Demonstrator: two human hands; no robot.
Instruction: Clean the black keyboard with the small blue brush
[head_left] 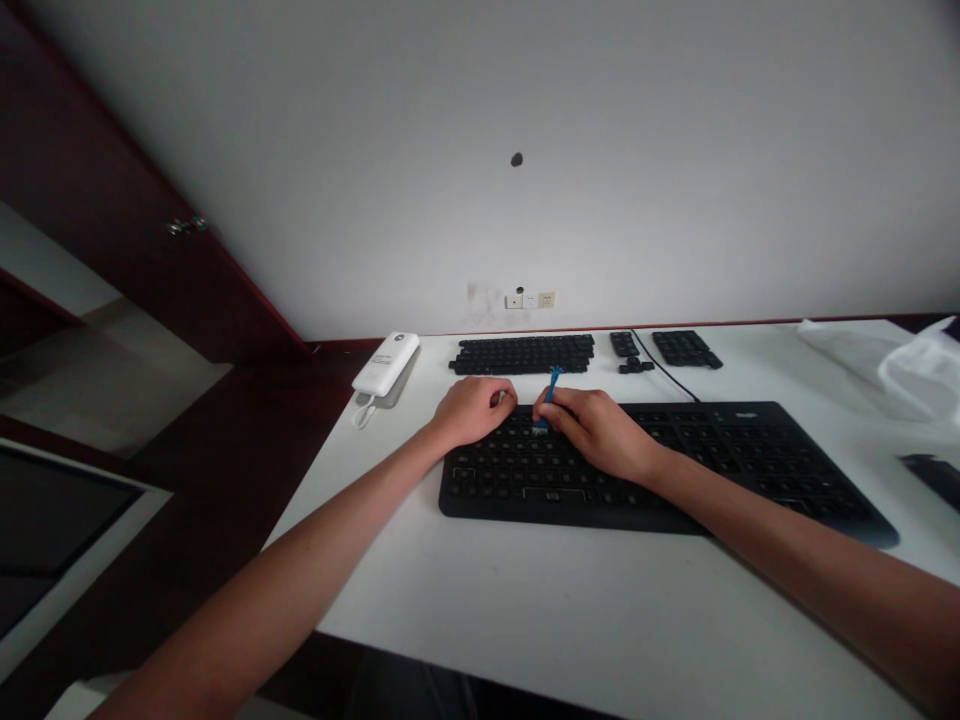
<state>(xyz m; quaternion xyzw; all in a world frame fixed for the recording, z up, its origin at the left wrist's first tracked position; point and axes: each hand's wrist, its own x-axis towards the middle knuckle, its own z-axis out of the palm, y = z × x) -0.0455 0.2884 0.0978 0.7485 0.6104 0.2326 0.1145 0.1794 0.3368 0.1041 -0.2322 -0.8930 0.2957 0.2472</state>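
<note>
Forearms: both bare, reaching in from the near edge of the white table (525,610) and converging toward its middle; the left runs up from the near left corner, the right from the near right.
Black keyboard (660,465): lies flat across the middle of the table, its long side parallel to the near edge.
Left hand (474,408): rests at the keyboard's far left corner, knuckles up, fingers curled into a loose fist; whether they pinch something small I cannot tell.
Right hand (596,428): palm down over the keyboard's upper rows, fingers closed around a blue tool.
Blue tool (553,385): upright, slightly tilted, its lower end on a key, between the two hands.
Keycap groups (523,354): loose rows laid out beyond the keyboard, near the far edge.
White power bank (387,364): at the far left corner.
Plastic bag (919,372): at the right edge.
</note>
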